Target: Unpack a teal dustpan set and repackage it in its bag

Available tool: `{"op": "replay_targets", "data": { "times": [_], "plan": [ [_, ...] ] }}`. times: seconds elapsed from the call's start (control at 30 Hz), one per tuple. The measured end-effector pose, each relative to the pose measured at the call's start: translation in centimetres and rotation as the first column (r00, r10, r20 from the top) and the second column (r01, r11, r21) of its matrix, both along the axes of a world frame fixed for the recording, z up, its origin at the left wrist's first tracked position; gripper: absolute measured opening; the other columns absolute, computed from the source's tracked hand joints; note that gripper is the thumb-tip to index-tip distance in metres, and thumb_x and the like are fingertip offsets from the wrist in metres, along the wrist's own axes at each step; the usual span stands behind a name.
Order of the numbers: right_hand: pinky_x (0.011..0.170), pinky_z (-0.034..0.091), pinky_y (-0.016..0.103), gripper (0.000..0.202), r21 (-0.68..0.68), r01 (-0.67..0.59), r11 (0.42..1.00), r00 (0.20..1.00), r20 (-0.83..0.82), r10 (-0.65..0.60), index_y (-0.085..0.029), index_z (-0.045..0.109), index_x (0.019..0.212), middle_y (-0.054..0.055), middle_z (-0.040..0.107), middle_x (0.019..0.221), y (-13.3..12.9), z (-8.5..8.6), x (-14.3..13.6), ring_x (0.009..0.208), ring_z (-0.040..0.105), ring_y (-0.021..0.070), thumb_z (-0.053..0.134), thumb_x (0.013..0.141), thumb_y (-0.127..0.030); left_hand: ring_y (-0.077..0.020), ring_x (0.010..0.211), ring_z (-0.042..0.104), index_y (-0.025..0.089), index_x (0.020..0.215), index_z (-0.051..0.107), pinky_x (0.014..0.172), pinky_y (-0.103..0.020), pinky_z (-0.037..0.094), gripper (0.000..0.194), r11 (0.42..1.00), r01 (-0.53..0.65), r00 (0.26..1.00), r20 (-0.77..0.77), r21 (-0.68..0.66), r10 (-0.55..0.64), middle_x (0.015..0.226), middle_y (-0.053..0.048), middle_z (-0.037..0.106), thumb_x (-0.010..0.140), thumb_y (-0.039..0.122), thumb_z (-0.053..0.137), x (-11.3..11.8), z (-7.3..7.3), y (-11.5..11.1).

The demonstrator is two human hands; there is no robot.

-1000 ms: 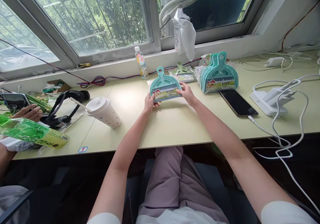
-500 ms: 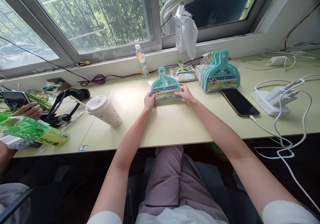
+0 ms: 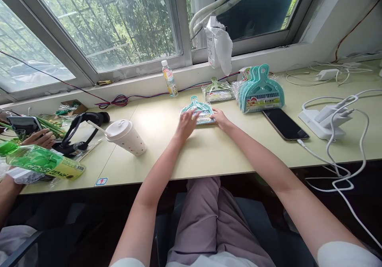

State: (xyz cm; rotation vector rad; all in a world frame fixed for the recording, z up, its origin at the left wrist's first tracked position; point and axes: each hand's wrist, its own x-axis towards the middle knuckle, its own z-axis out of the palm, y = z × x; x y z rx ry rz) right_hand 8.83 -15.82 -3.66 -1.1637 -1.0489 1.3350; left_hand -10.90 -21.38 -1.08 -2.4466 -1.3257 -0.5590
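Dustpan pack (image 3: 199, 108) flat under both hands' fingers (image 3: 191, 115)

A shared office-style workroom is serving as a packing station: a long pale-green laminate counter (image 3: 209, 151) is running beneath a row of aluminium-framed sliding windows (image 3: 113, 24) looking onto trees. A stack of teal plastic dustpan sets in clear wrappers (image 3: 260, 90) is standing near a black smartphone (image 3: 285, 123) and a white charging dock with looping white cables (image 3: 324, 119). A white lidded paper cup with a straw (image 3: 125, 136) is sitting beside black headphones (image 3: 82, 129).
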Motion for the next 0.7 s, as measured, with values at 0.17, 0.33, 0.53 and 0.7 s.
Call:
{"op": "replay_targets", "data": {
  "times": [0.17,0.33,0.53,0.7],
  "plan": [
    [0.072,0.061,0.030,0.045,-0.029,-0.087,0.996,0.994,-0.067,0.085,-0.014,0.064,0.109,0.005,0.072,0.091,-1.0,1.1,-0.1,0.073,0.064,0.0141,0.056,0.066,-0.002,-0.0305,0.123,0.057,0.016,0.131,0.059,0.105,-0.042,0.045,0.043,0.976,0.139,0.985,-0.074,-0.167,-0.153,0.128,-0.018,0.061,0.096,0.006,0.038,1.1,0.1,-0.4],
    [0.067,0.063,0.037,0.030,-0.082,-0.190,0.978,0.981,-0.056,0.186,-0.015,0.062,0.119,0.010,0.075,0.099,-1.9,2.0,-0.9,0.068,0.071,0.0192,0.054,0.093,-0.027,-0.0319,0.118,0.059,0.020,0.118,0.067,0.103,-0.040,0.046,0.040,0.942,0.129,0.967,0.251,-0.311,-0.049,0.116,-0.017,0.064,0.089,0.003,0.046,-0.6,-0.2,0.4],
    [0.061,0.062,0.032,0.064,-0.072,-0.011,0.997,1.000,0.013,0.012,-0.019,0.052,0.133,0.018,0.071,0.121,-1.4,2.2,0.1,0.065,0.073,0.0165,0.042,0.096,-0.070,-0.0307,0.123,0.057,0.023,0.129,0.064,0.102,-0.039,0.047,0.048,0.938,-0.133,0.987,0.040,-0.319,0.153,0.126,-0.015,0.063,0.090,0.005,0.042,-5.9,0.2,2.7],
    [0.052,0.057,0.028,0.061,-0.054,0.025,0.998,0.999,0.047,-0.023,-0.015,0.062,0.112,0.017,0.075,0.111,-1.1,1.9,-0.1,0.053,0.068,0.0130,0.032,0.100,-0.067,-0.0324,0.127,0.056,0.022,0.132,0.062,0.108,-0.041,0.043,0.048,0.901,-0.299,0.951,-0.024,-0.316,0.307,0.132,-0.015,0.060,0.092,0.008,0.041,-10.8,1.2,5.7]
  ]
}}
